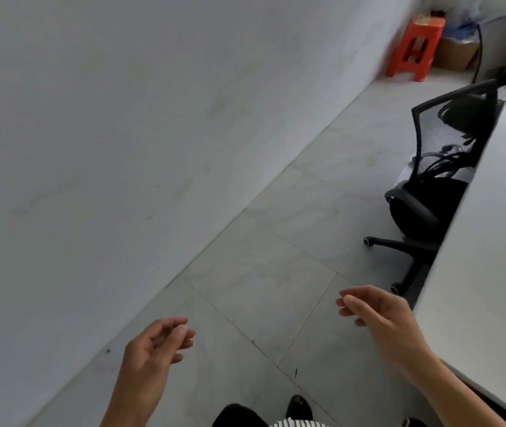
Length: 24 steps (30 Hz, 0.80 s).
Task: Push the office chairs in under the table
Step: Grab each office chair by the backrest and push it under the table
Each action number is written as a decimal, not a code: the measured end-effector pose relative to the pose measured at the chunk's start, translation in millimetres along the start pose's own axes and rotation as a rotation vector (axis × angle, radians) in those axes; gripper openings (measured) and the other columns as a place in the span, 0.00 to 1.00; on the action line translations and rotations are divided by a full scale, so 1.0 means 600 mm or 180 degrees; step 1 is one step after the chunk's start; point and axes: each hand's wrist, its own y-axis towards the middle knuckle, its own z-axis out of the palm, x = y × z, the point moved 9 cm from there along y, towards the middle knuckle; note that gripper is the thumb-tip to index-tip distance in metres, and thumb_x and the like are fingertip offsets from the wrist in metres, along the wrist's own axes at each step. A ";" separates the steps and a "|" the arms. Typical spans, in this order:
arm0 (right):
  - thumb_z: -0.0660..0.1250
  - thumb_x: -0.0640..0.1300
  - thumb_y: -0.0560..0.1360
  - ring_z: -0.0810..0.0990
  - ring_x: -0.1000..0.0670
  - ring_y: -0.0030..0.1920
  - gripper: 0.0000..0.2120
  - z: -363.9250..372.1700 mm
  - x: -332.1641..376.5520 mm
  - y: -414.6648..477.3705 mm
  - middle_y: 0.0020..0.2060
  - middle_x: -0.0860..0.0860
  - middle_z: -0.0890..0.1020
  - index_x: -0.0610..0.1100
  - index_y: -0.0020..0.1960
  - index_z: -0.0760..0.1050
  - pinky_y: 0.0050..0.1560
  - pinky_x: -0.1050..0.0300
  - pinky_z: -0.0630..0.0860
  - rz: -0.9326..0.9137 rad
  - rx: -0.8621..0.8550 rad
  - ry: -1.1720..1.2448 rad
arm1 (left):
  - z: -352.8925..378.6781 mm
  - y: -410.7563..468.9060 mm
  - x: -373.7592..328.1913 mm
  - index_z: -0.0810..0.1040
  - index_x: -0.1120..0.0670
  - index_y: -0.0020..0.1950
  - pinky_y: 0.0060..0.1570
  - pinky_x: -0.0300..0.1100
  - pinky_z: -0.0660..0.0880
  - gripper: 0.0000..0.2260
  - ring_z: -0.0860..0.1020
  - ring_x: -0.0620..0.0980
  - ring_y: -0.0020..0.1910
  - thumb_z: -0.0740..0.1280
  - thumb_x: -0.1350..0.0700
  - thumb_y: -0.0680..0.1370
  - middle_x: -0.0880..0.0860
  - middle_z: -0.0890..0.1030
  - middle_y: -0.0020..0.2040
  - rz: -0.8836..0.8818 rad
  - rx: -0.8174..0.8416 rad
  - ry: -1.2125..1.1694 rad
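Observation:
A black mesh-backed office chair (436, 167) stands at the right, its seat tucked partly under the white table (498, 241); two castor legs stick out onto the floor. The table's top runs along the right edge of the view. My left hand (153, 349) hovers low in the middle, empty, with its fingers loosely curled and apart. Close to the table's edge my right hand (375, 312) hangs over the tiles, also empty, fingers apart. Both hands are well short of the chair.
A white wall (122, 149) fills the left side, leaving a tiled aisle (276, 272) between it and the table. At the far end stand an orange plastic stool (415, 47) and a cardboard box (455, 53). My shoes show at the bottom.

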 end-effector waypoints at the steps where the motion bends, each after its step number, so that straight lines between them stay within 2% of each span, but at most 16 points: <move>1: 0.67 0.36 0.75 0.85 0.51 0.39 0.06 0.002 0.020 0.032 0.39 0.48 0.87 0.43 0.46 0.82 0.38 0.62 0.77 -0.0037 0.0000 0.0007 | 0.007 0.031 -0.012 0.81 0.57 0.46 0.41 0.48 0.77 0.06 0.84 0.51 0.38 0.64 0.64 0.76 0.54 0.86 0.39 -0.0001 0.0009 -0.0034; 8: 0.67 0.36 0.75 0.85 0.51 0.38 0.06 -0.009 0.052 0.249 0.39 0.50 0.87 0.44 0.47 0.82 0.39 0.57 0.78 0.0109 -0.0467 0.0022 | 0.079 0.302 -0.070 0.81 0.60 0.45 0.40 0.49 0.76 0.06 0.83 0.57 0.40 0.64 0.66 0.76 0.56 0.86 0.37 -0.0103 0.0222 -0.0038; 11: 0.67 0.36 0.75 0.85 0.53 0.38 0.06 -0.020 0.060 0.338 0.38 0.50 0.87 0.43 0.46 0.81 0.40 0.54 0.77 0.0273 -0.0796 0.0119 | 0.118 0.449 -0.130 0.81 0.59 0.44 0.39 0.48 0.75 0.07 0.82 0.57 0.39 0.64 0.66 0.76 0.57 0.85 0.37 -0.0017 0.0393 -0.0011; 14: 0.67 0.36 0.75 0.85 0.52 0.37 0.06 -0.040 0.090 0.414 0.38 0.49 0.87 0.43 0.47 0.81 0.38 0.55 0.76 0.0381 -0.1129 0.0188 | 0.169 0.580 -0.217 0.81 0.59 0.45 0.39 0.47 0.75 0.06 0.82 0.57 0.40 0.64 0.66 0.76 0.54 0.85 0.35 0.0117 0.0680 0.0101; 19: 0.67 0.37 0.74 0.85 0.53 0.39 0.06 -0.088 0.130 0.501 0.39 0.51 0.87 0.45 0.48 0.81 0.38 0.57 0.78 0.0491 -0.1616 0.0246 | 0.319 0.748 -0.360 0.81 0.55 0.46 0.41 0.45 0.76 0.06 0.83 0.54 0.41 0.65 0.62 0.76 0.53 0.86 0.38 0.0378 0.1396 0.0438; 24: 0.68 0.36 0.74 0.85 0.53 0.38 0.06 -0.155 0.107 0.585 0.38 0.51 0.87 0.44 0.48 0.82 0.40 0.53 0.77 0.0714 -0.2030 0.0410 | 0.504 0.840 -0.451 0.81 0.53 0.47 0.43 0.45 0.77 0.06 0.83 0.48 0.40 0.65 0.60 0.77 0.51 0.86 0.40 0.0550 0.1941 0.0586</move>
